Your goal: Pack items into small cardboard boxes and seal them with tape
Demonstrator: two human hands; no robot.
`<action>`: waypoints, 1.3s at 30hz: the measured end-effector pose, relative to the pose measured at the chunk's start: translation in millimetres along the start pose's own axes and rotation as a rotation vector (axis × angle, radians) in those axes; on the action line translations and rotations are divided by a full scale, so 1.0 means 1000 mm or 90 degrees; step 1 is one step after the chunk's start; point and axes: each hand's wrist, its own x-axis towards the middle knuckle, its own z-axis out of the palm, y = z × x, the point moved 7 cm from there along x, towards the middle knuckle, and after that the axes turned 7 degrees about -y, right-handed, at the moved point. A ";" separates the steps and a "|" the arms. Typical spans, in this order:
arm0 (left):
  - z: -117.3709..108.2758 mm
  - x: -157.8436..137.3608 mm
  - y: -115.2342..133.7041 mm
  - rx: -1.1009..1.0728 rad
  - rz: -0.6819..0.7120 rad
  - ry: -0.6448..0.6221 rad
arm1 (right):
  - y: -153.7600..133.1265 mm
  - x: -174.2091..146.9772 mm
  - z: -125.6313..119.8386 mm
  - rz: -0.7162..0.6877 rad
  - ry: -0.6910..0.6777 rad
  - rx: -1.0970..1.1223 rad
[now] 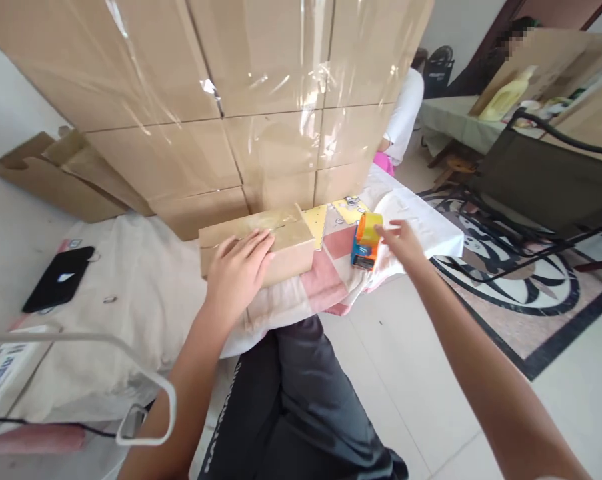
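A brown cardboard box [285, 250] lies lengthwise on the cloth-covered table, with clear tape along its top. My left hand [238, 270] rests on the box, palm down, with its fingers laid out flat. To the right, a blue and orange tape dispenser [363, 253] stands on the cloth, carrying a yellowish roll of tape [371, 229]. My right hand [402, 241] is at the right side of this roll, fingers outstretched and slightly apart. Its fingertips are at the roll's edge; whether they touch it, I cannot tell.
Large stacked cardboard boxes [275, 87] wrapped in shiny film rise behind the small box. A black phone [59, 279] lies at left, near a pale bent rod [168, 393]. A dark chair [535, 173] stands at right. Another person's white sleeve [405, 113] shows behind the stack.
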 end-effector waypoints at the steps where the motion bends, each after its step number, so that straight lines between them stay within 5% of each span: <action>1: 0.002 -0.002 -0.001 0.009 0.002 0.010 | 0.006 -0.010 0.014 0.009 -0.032 0.014; 4: 0.005 -0.008 -0.004 0.047 0.017 0.032 | -0.001 -0.030 0.042 -0.053 0.045 -0.048; 7: 0.005 -0.010 -0.004 0.084 0.046 0.055 | -0.007 -0.027 0.044 -0.107 0.124 -0.042; 13: 0.002 -0.011 -0.001 0.100 0.076 0.116 | 0.023 0.058 -0.032 -0.186 0.240 -0.035; 16: 0.002 -0.010 -0.001 0.085 0.070 0.118 | 0.042 0.112 -0.047 -0.086 0.145 -0.085; 19: 0.003 -0.008 -0.002 0.073 0.064 0.110 | 0.037 0.116 -0.054 -0.030 0.182 -0.178; 21: 0.002 -0.008 -0.001 0.069 0.064 0.111 | 0.014 0.095 -0.052 -0.107 0.260 -0.257; 23: 0.002 -0.008 -0.001 0.069 0.065 0.112 | -0.009 0.075 -0.029 -0.245 0.209 -0.319; 25: 0.002 -0.008 -0.002 0.071 0.059 0.110 | -0.017 0.066 0.005 -0.327 0.069 -0.364; 30: 0.003 -0.009 -0.005 0.061 0.041 0.100 | 0.007 0.087 0.055 -0.216 -0.092 -0.410; 39: 0.000 -0.009 -0.002 0.068 0.061 0.129 | 0.015 0.107 0.056 -0.194 -0.132 -0.322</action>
